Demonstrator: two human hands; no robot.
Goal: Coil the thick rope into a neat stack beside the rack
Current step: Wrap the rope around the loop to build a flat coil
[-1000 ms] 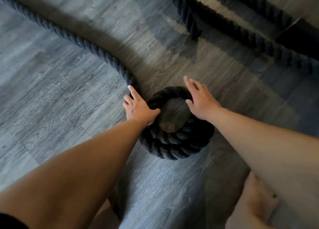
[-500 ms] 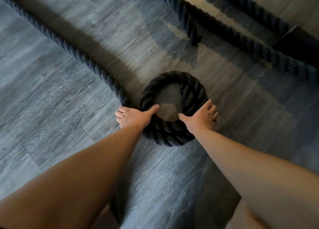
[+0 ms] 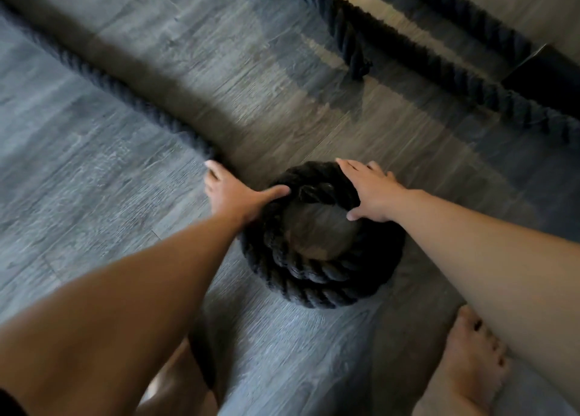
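Note:
The thick dark rope is wound into a round stacked coil (image 3: 317,277) on the grey wood floor, with a bare patch of floor in its middle. Its loose length (image 3: 125,92) runs off to the upper left. My left hand (image 3: 232,192) grips the rope where the loose length meets the coil's left side, thumb lying on the top turn. Across the coil's far right rim, my right hand (image 3: 370,192) lies flat, fingers stretched out and thumb at the inner edge.
Another stretch of rope (image 3: 470,83) crosses the upper right, and a rope end (image 3: 354,54) lies near it. A dark rack base (image 3: 546,79) sits at the right edge. My bare feet (image 3: 470,368) stand just in front of the coil.
Both hands have moved from the coil's near side to its far side. The left hand now holds the rope where it joins the coil; the right hand has flattened on the rim.

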